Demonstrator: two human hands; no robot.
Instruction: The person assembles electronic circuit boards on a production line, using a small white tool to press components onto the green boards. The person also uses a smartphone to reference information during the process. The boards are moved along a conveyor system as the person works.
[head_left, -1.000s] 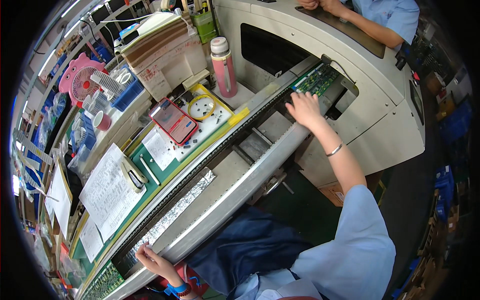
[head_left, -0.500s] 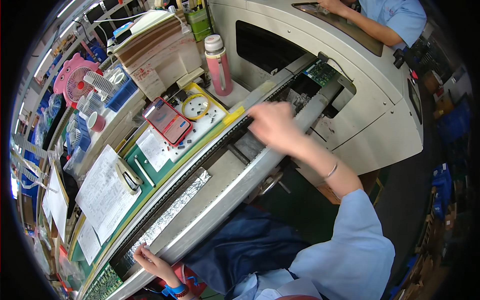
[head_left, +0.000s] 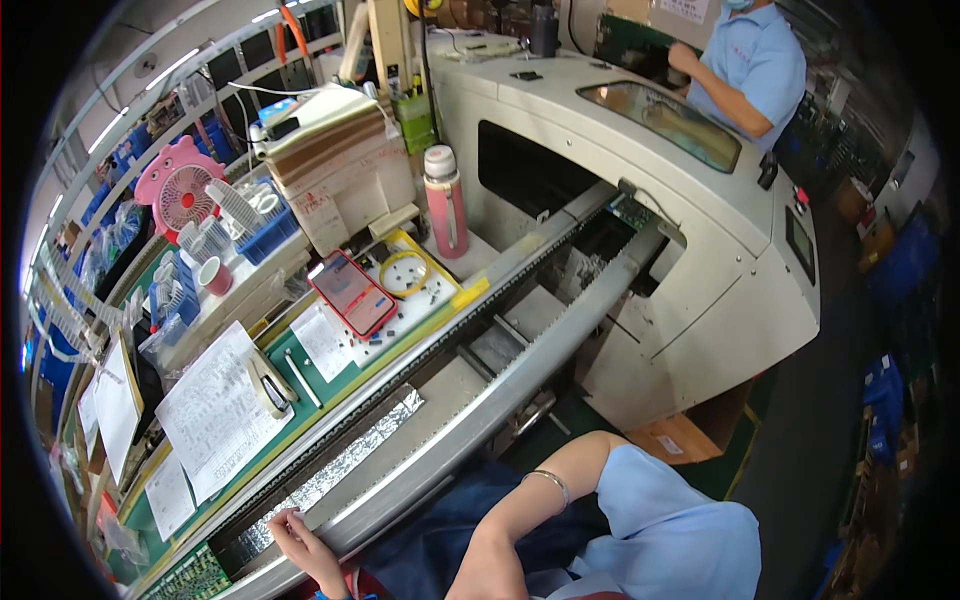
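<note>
My left hand (head_left: 305, 552) rests at the near rail (head_left: 340, 535) of the conveyor, its fingers loosely bent and apart, with nothing visible in them. Beside it, a green circuit board (head_left: 190, 578) lies between the rails at the lower left. A strip of silver foil (head_left: 350, 455) runs along the conveyor bed just beyond that hand. My right hand (head_left: 488, 572) is low in front of my body, cut off by the lower edge, so its fingers are hidden. Farther up the conveyor, another circuit board (head_left: 630, 211) sits at the opening of the pale machine (head_left: 720, 270).
Beyond the conveyor lie a red-cased phone (head_left: 354, 293), a yellow-rimmed tray (head_left: 440, 285) with small parts, a stapler (head_left: 268, 385) and printed sheets (head_left: 215, 410). A pink bottle (head_left: 446, 205) stands near the machine. A co-worker (head_left: 750, 70) stands behind it.
My right hand has drawn back from over the far part of the conveyor to the lower edge. The far circuit board now sits farther into the machine opening. My view has shifted upward.
</note>
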